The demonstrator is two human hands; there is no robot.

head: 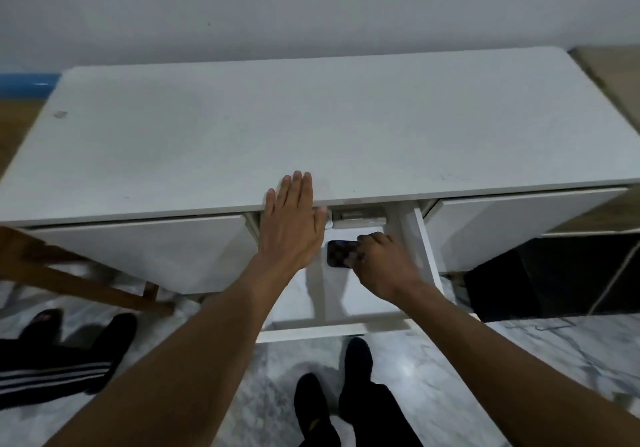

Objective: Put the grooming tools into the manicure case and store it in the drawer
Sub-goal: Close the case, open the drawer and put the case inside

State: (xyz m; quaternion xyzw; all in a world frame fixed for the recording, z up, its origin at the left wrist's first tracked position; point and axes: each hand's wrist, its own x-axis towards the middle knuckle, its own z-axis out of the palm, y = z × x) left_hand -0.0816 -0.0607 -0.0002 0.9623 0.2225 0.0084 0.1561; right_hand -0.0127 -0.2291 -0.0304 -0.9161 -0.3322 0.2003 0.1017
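Observation:
A white drawer [429, 256] stands pulled out from under the middle of the white table [311, 128]. Inside it, near the back, lies a small dark glossy manicure case [337, 254]. My right hand [381, 263] reaches into the drawer with its fingers closed on the case's right end. My left hand [292, 221] lies flat and spread, fingertips over the table's front edge, palm hanging in front of the drawer opening. The case looks closed; no grooming tools show.
A white box-like item [358, 220] sits at the drawer's back. White folded leaves [149, 249] hang on both sides of the drawer. A wooden chair frame [69, 273] and another person's legs [52, 360] are at left. My feet stand on marble floor below.

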